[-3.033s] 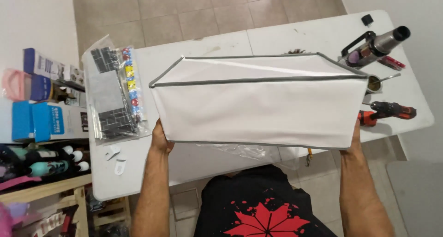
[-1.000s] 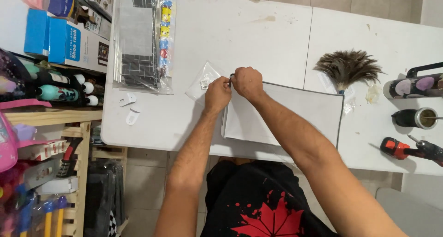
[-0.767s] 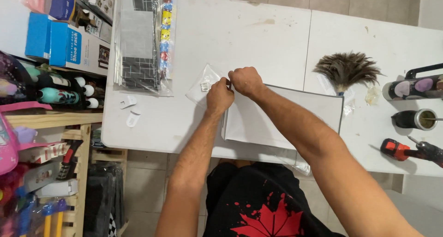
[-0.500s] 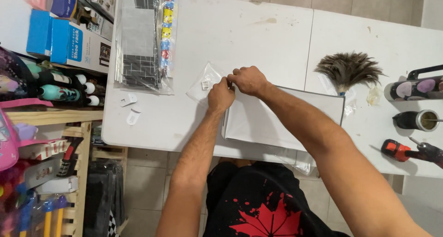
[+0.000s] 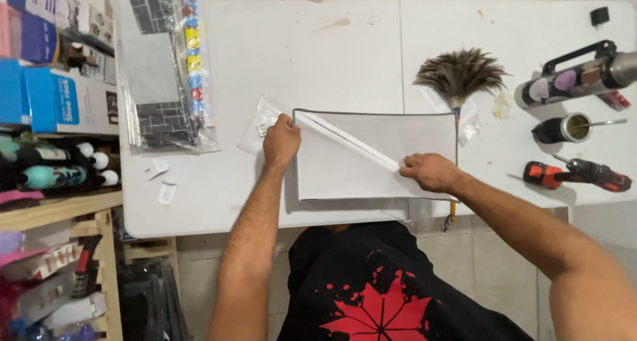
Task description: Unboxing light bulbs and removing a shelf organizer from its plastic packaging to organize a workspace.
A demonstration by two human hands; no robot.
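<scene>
White folded fabric panel with dark edging lies flat on white table. Left hand pins the panel's upper-left corner; right hand grips a diagonal fold near its lower-right edge. Feather duster just above the panel's right corner; red drill well right.

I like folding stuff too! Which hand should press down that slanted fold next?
Probably the right hand. It already rests at the low end of the slanted crease on the white fabric panel, while the left hand pins the top left corner.
</scene>
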